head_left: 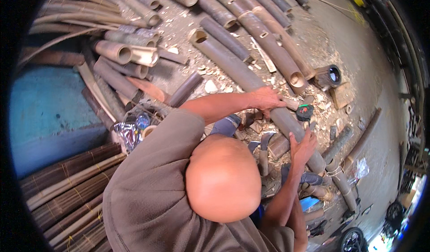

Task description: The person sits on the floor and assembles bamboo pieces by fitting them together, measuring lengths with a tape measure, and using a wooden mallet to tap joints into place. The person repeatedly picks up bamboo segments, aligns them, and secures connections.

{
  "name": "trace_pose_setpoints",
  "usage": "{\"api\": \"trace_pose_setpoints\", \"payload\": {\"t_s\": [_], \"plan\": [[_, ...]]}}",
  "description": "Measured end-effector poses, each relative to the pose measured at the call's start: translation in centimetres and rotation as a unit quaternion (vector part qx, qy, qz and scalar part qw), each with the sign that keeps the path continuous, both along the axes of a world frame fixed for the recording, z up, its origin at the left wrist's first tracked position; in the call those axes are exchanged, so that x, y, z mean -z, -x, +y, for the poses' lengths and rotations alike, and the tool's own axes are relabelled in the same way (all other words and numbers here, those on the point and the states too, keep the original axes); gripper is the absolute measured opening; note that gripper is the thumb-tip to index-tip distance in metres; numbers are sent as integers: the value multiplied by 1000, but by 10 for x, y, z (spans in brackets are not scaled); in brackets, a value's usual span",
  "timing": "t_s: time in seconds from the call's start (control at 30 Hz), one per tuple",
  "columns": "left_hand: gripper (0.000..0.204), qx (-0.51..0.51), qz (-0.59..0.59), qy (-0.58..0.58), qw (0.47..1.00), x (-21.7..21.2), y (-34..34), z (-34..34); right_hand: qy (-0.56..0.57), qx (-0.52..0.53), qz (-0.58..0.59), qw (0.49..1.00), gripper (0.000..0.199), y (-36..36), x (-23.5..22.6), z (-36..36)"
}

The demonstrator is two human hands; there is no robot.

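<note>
Neither my left hand nor my right hand shows in the head view. Below me another person (224, 180) in a grey-brown shirt bends forward, seen from above and behind. A long bamboo tube (228, 66) slants from the upper middle toward the lower right. This person's left hand (268, 98) lies over it, while the right hand (303, 146) rests against it farther down, thumb and fingers apart. Close to the tube is a small black round-edged object (304, 112) with green and red marks. Pale wood chips (320, 100) are scattered around it.
More bamboo tubes (268, 45) with cut openings lie at the top. Short pieces (116, 52) are piled at the left beside a blue surface (53, 108). Tied bundles of strips (71, 175) fill the lower left. A wooden block (341, 95) and a wheel (351, 241) are at the right.
</note>
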State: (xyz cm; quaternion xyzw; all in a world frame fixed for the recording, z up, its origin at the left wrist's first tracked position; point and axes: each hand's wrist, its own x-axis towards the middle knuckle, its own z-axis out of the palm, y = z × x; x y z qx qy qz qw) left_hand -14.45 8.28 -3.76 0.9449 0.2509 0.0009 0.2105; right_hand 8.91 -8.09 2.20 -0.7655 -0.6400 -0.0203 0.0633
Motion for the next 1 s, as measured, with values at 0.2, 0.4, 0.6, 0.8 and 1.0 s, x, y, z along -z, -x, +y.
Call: {"api": "trace_pose_setpoints", "payload": {"t_s": [0.2,0.4,0.6,0.8,1.0], "plan": [[89,-58,-39,-97,993,4,-6,-23,138,-92,-35,986,99,-26,34,12],[83,-40,-34,-30,998,1,-4,-12,146,-107,22,983,98,-36,28,20],[57,-253,-110,-58,959,17,38,58,135,-107,30,985,98,-33,27,20],[47,-276,18,-84,957,35,86,105,142,-97,57,983,99,-26,24,19],[40,-273,44,-117,954,38,85,125,157,-84,54,983,99,-24,21,23]]}}
